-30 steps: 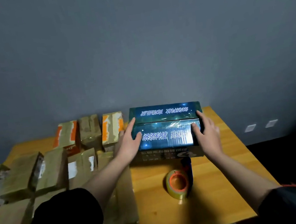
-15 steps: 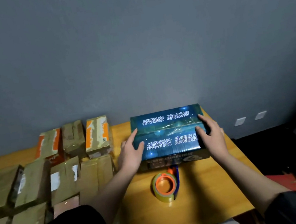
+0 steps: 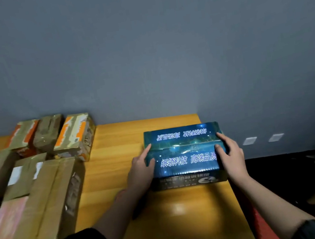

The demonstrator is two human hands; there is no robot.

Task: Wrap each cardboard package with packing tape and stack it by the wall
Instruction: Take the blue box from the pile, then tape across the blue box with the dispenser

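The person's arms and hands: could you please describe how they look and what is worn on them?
Both forearms are bare, with dark short sleeves reaching about the elbows. The left hand and right hand wear no gloves, and no rings or watch are visible.

You have one blue box (image 3: 184,152), three taped packages (image 3: 48,133) by the wall (image 3: 142,50), and two wall sockets (image 3: 249,140).
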